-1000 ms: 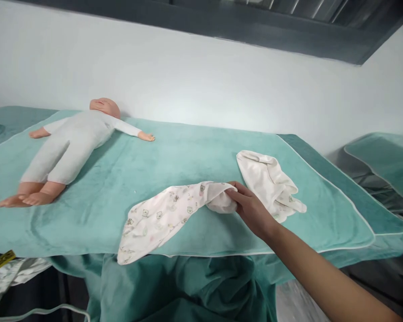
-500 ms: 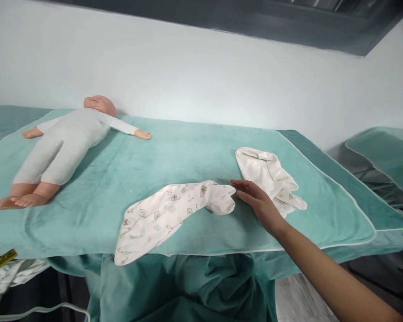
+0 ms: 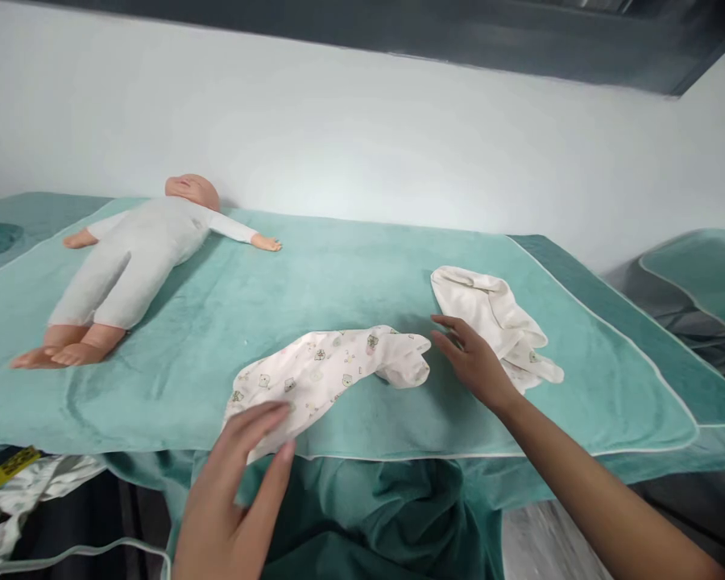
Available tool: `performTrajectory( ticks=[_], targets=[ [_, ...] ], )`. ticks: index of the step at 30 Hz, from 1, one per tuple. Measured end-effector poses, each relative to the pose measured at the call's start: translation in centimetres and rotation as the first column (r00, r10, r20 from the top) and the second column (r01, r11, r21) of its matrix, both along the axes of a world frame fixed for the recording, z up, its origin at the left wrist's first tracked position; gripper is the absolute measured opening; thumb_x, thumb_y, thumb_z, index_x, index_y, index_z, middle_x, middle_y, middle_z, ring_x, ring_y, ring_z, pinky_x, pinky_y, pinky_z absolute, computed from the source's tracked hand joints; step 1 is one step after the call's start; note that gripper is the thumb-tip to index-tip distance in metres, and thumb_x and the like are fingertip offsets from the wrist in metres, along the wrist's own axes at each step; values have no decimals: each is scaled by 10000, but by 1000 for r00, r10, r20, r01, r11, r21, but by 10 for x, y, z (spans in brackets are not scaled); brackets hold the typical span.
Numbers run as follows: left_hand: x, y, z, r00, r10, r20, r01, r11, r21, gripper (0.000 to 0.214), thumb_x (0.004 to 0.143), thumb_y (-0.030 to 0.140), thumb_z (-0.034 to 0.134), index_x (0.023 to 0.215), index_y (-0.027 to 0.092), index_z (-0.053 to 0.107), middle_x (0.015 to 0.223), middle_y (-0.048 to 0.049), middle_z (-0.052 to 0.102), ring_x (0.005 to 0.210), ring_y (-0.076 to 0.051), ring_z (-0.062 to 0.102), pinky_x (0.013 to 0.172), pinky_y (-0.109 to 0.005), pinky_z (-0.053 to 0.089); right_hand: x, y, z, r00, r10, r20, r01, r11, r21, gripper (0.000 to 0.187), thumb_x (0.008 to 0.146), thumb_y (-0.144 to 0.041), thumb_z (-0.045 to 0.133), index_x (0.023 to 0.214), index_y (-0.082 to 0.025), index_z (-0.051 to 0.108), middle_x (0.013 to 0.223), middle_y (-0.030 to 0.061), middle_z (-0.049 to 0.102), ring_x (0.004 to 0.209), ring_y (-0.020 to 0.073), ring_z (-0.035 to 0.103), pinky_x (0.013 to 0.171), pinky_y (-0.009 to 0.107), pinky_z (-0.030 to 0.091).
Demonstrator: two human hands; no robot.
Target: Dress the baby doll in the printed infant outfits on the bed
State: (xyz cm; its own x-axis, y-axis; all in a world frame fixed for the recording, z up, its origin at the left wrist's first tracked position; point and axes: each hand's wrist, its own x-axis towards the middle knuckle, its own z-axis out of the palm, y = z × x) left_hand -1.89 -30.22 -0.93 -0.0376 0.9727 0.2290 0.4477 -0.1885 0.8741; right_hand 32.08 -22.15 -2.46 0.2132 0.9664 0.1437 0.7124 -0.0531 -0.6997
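Note:
A white baby garment with small printed animals (image 3: 320, 372) lies crumpled near the front edge of a teal towel (image 3: 350, 282). My left hand (image 3: 233, 491) reaches up from below with fingers apart, its fingertips at the garment's near end. My right hand (image 3: 474, 362) rests open just right of the garment's far end, fingers stretched flat and holding nothing. A second, plain cream garment (image 3: 495, 318) lies bunched behind my right hand. A baby doll in a grey bodysuit (image 3: 130, 258) lies on its back at the far left, arms spread.
The towel covers a padded table against a white wall. Darker teal cloth (image 3: 368, 515) hangs off the table's front. Another teal-covered surface (image 3: 701, 278) stands at the right. Crumpled plastic and a yellow tag (image 3: 6, 471) sit low at the left.
My right hand let go of the printed garment and opened beside it. My left hand has come into view from below and reached the garment's near end.

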Motion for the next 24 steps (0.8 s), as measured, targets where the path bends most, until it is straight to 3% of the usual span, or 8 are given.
performTrajectory(
  ticks=[4,7,9,12,15,18,20,24],
  targets=[
    [-9,33,-45,823,51,-566,119,959,258,474,883,361,606,1322,196,538,1337,-151,566,1256,-346,497,1009,-528,437,45,12,-4,837,-62,544,19,996,85,485,857,-386,545,1274,-137,542,1375,174,524,1285,363,454,1065,519,358],
    [-16,42,-57,736,43,-675,173,953,250,370,905,237,535,1270,185,571,1352,-158,563,1287,-362,473,982,-532,429,72,10,0,779,-109,617,135,991,4,420,864,-440,524,1189,-183,591,1313,139,576,1182,354,533,943,495,446],
    [-18,45,-52,766,14,-643,154,967,204,328,902,186,472,1200,189,610,1300,-139,610,1244,-348,518,977,-526,425,81,5,5,808,-128,575,177,984,-31,338,887,-452,477,1103,-241,628,1242,80,624,1118,313,574,884,454,471],
    [-15,52,-28,913,26,-406,-44,998,-36,288,907,297,469,1103,191,651,1061,-104,717,984,-304,655,836,-438,507,91,1,14,833,-197,517,219,976,19,315,890,-442,458,1082,-265,635,1214,61,635,1111,288,577,893,426,462],
    [-5,59,5,978,209,26,-184,906,-381,375,860,489,563,1068,196,673,821,-43,727,711,-225,667,620,-305,519,105,4,24,778,-338,530,362,930,62,483,839,-516,522,1217,-218,566,1291,123,579,1158,327,544,887,438,448],
    [6,65,31,812,326,484,-5,833,-553,491,793,472,671,1186,179,647,824,-41,738,698,-208,685,610,-272,537,116,11,31,761,-347,548,489,862,-134,632,806,-607,535,1285,-196,502,1248,162,599,1045,342,591,769,427,449],
    [10,67,38,657,351,667,154,804,-575,515,786,390,687,1231,138,632,848,-73,749,748,-233,711,668,-296,568,117,13,34,768,-280,576,476,851,-222,506,837,-565,505,1202,-217,551,1172,150,636,980,332,602,716,405,428],
    [6,66,42,508,437,742,232,760,-607,508,790,269,653,1268,99,619,914,-112,761,837,-280,731,771,-358,596,98,10,39,842,-347,413,397,917,-38,263,867,-465,501,957,-238,599,967,73,654,872,256,584,722,361,402]
  ],
)
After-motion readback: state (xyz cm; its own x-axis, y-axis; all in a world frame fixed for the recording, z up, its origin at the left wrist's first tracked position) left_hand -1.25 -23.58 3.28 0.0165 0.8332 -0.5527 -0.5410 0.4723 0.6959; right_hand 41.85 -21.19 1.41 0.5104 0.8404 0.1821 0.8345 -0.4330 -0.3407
